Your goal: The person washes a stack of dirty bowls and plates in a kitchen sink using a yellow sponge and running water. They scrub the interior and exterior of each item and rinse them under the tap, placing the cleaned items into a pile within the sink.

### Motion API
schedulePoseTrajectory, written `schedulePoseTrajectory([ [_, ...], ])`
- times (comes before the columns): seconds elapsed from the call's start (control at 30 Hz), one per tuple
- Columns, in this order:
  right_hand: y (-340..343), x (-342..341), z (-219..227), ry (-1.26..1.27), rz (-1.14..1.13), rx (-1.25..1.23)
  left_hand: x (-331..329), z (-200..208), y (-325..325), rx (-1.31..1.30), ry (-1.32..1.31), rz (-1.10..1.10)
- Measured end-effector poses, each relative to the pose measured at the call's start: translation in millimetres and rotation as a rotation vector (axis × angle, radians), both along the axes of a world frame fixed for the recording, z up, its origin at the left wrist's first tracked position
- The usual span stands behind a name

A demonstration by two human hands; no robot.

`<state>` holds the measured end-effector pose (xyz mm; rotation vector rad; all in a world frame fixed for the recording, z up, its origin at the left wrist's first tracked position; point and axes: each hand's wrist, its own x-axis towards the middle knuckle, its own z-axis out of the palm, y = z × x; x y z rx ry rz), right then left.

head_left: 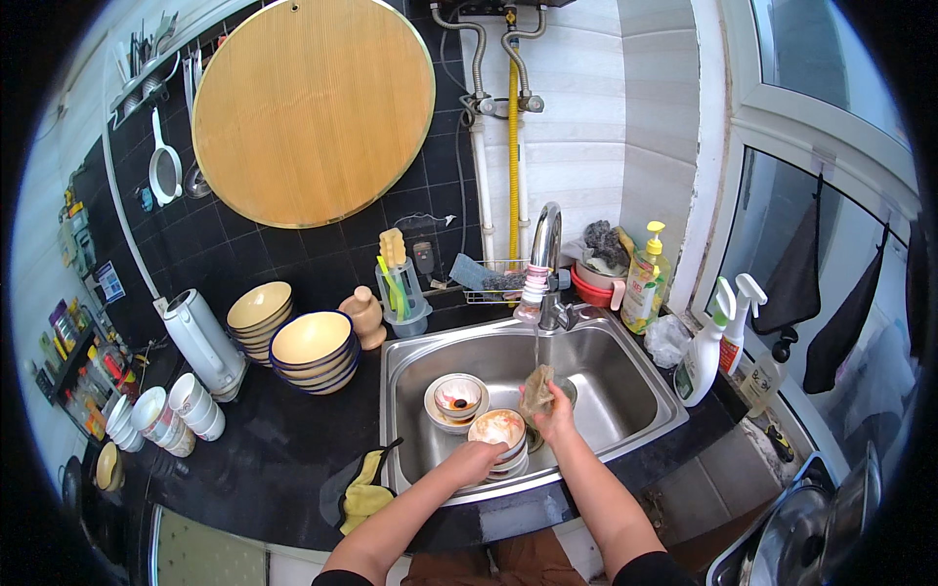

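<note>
My left hand (479,461) grips the rim of a small bowl (499,428) with orange-red residue, on top of a short stack in the sink (616,391). Closed around a crumpled beige dishcloth (536,391), my right hand (557,418) is just under the running tap (549,244). Water from the spout falls onto or right beside the cloth. Behind the left hand, another small dirty bowl (457,395) sits nested in a wider bowl, with something dark inside it. Part of a round, greenish item shows behind my right hand; its kind is hidden.
Stacks of large cream bowls (313,340) and small white cups (197,400) stand on the black counter to the left. A yellow and grey cloth (366,488) lies by the sink's front left corner. Soap bottle (645,278) and spray bottles (705,347) line the right side.
</note>
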<state>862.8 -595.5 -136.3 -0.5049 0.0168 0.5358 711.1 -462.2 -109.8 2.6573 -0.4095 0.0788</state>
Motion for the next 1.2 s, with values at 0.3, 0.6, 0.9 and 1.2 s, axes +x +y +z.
schedulePoseTrajectory([
  [0.3,1,17,-9,0.006,0.035,0.125,-3,-9,12,0.126,0.119,-0.037],
  [0.6,29,46,12,-0.034,0.1,-0.004,1,-6,18,-0.129,0.105,-0.053],
  [0.9,63,93,15,-0.057,0.058,-0.275,44,-7,75,-0.278,0.073,0.848],
  [1.2,69,93,22,-0.194,0.11,-0.588,101,-52,103,-0.443,0.404,1.202],
])
